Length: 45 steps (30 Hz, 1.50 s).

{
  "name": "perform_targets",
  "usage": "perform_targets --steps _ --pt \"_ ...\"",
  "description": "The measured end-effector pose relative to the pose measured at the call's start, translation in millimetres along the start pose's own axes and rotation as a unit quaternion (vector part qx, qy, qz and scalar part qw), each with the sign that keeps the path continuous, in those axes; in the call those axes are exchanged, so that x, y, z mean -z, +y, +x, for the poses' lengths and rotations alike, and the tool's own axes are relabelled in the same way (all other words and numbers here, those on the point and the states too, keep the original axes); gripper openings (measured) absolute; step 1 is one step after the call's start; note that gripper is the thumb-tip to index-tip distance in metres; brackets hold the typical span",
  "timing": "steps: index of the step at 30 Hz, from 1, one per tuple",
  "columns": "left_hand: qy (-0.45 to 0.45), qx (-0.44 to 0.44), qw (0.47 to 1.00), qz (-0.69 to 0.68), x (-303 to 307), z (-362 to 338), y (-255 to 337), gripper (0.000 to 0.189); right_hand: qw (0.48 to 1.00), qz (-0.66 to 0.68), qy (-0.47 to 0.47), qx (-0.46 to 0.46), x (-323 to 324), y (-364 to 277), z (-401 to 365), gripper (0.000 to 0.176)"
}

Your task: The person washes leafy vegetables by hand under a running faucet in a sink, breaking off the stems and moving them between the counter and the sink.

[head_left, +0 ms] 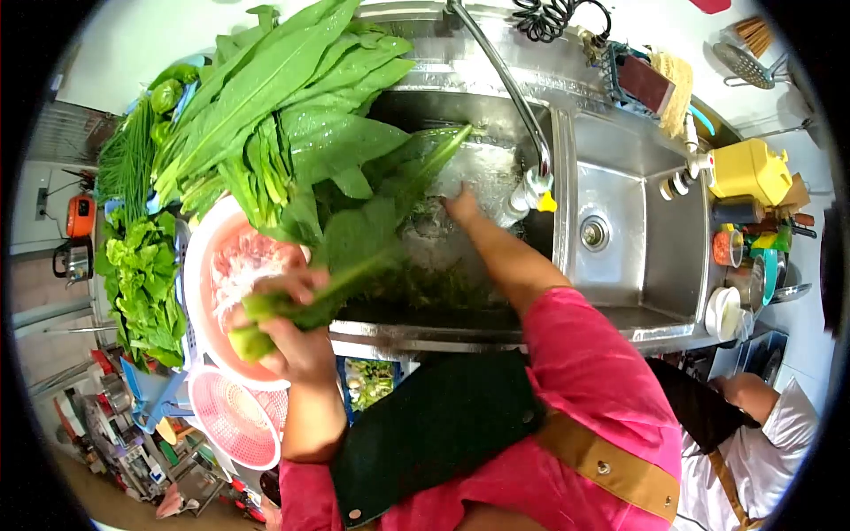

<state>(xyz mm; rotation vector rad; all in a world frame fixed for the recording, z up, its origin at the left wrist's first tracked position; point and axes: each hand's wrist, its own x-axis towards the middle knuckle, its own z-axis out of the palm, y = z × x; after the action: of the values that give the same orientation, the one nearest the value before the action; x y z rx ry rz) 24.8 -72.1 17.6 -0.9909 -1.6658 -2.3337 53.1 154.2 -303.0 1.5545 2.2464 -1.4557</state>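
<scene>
My left hand is closed around the pale stem ends of long-leaf lettuce, somewhat blurred, its leaves trailing over the left side of the sink. Beneath that hand is a pink basin with raw meat in it. My right hand reaches into the water of the left sink bowl, below the running faucet; its fingers are largely hidden by the water. Behind the basin lies a large pile of long green leaves.
Lettuce and a bunch of thin green stalks lie at the far left. A pink colander sits below the basin. On the right are a second sink bowl and a yellow jug. Another person's arm shows at lower right.
</scene>
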Motion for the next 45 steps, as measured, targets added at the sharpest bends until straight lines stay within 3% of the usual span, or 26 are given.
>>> perform_targets --steps 1,2,4,6,8,9,11,12,14,18,20,21,22,24,25,26,30,32,34,37,38,40,42,43,44,45 --pt "-0.011 0.023 0.999 0.021 3.9 -6.6 -1.3 0.027 0.975 0.219 -0.027 -0.006 -9.7 -12.3 11.6 0.077" --pt "-0.016 0.018 0.998 -0.052 -1.1 -10.9 -5.8 0.032 0.975 0.221 -0.03 -0.003 -23.2 -25.5 20.7 0.077" --pt "-0.064 0.073 0.994 0.051 -2.9 -17.6 -3.3 0.035 0.827 0.526 -0.018 -0.197 -34.4 -54.9 30.1 0.068" --pt "-0.058 0.093 0.984 0.142 -3.6 -30.3 -9.5 0.028 0.768 0.607 -0.122 -0.161 -48.7 -47.3 57.6 0.062" --pt "-0.052 0.118 0.964 0.231 -5.2 -36.0 -13.4 0.022 0.816 0.546 -0.02 -0.192 -44.0 -49.4 52.8 0.052" --pt "-0.096 0.167 0.949 0.249 -7.2 -34.0 -15.4 0.02 0.817 0.543 -0.021 -0.195 -37.1 -47.2 43.2 0.052" --pt "-0.152 0.208 0.934 0.248 -12.6 -28.3 -25.1 0.016 0.883 0.442 -0.113 0.114 -11.0 -42.3 25.0 0.046" --pt "-0.161 0.2 0.938 0.233 -16.8 -26.7 -36.8 0.014 0.882 0.44 -0.114 0.119 7.8 -48.7 5.9 0.046" --pt "-0.104 0.354 0.918 0.144 -28.6 -26.9 -60.4 0.025 0.905 0.25 -0.209 0.273 45.9 -56.4 -51.0 0.037" --pt "-0.135 0.398 0.901 0.107 -49.6 -25.9 -96.0 0.027 0.878 0.192 -0.3 0.321 86.0 -54.2 -114.2 0.033" --pt "-0.156 0.416 0.894 0.058 -64.2 -34.1 -103.2 0.024 0.891 0.035 -0.273 0.362 103.9 -50.3 -132.7 0.031" --pt "-0.163 0.38 0.909 0.054 -69.6 -41.6 -108.0 0.022 0.899 -0.043 -0.187 0.393 114.4 -47.3 -141.1 0.03" --pt "-0.172 0.341 0.923 0.051 -74.1 -49.1 -114.0 0.02 0.902 -0.043 -0.184 0.389 126.3 -44.2 -149.1 0.03" --pt "-0.197 0.312 0.925 0.088 -77.5 -61.7 -125.9 0.019 0.951 0.168 -0.106 0.237 151.0 -45.0 -165.9 0.026" --pt "-0.284 0.243 0.913 0.164 -77.5 -64.2 -126.8 0.024 0.929 0.326 -0.137 0.114 167.9 -56.2 -181.7 0.023" --pt "-0.364 0.169 0.885 0.237 -78.1 -68.6 -128.6 0.028 0.921 0.358 -0.112 0.107 172.3 -51.4 -184.8 0.016" --pt "-0.425 0.131 0.863 0.241 -76.7 -97.0 -135.1 0.025 0.963 0.247 -0.082 0.069 169.5 -14.9 -175.1 0.018" --pt "-0.433 0.13 0.857 0.247 -74.4 -106.4 -131.9 0.023 0.956 0.264 -0.126 0.009 167.9 -13.4 -181.1 0.018" --pt "-0.446 0.128 0.852 0.243 -73.2 -107.9 -134.1 0.022 0.882 0.407 -0.217 -0.096 163.4 -7.5 -185.1 0.018" --pt "-0.439 0.112 0.865 0.216 -67.9 -98.2 -130.4 0.024 0.661 0.626 -0.378 -0.166 150.1 11.2 -180.5 0.015" --pt "-0.457 0.115 0.858 0.203 -65.7 -92.1 -128.1 0.025 0.662 0.622 -0.383 -0.166 146.5 12.3 -175.7 0.015" --pt "-0.473 0.12 0.852 0.19 -62.5 -81.3 -113.4 0.026 0.676 0.608 -0.412 -0.062 147.3 -3.8 -176.5 0.011" --pt "-0.385 0.099 0.898 0.189 -58.0 -72.6 -100.0 0.022 0.698 0.581 -0.416 -0.042 148.6 -25.6 -169.1 0.007" --pt "-0.385 0.101 0.899 0.186 -56.0 -71.0 -95.9 0.022 0.74 0.538 -0.4 -0.045 143.1 -31.5 -162.5 0.005" --pt "-0.323 0.091 0.926 0.176 -53.8 -69.0 -92.9 0.019 0.78 0.494 -0.381 -0.048 137.0 -35.0 -155.7 0.003" --pt "-0.26 0.081 0.948 0.166 -51.0 -64.5 -89.0 0.016 0.775 0.501 -0.382 -0.058 125.6 -30.6 -145.2 0.004"
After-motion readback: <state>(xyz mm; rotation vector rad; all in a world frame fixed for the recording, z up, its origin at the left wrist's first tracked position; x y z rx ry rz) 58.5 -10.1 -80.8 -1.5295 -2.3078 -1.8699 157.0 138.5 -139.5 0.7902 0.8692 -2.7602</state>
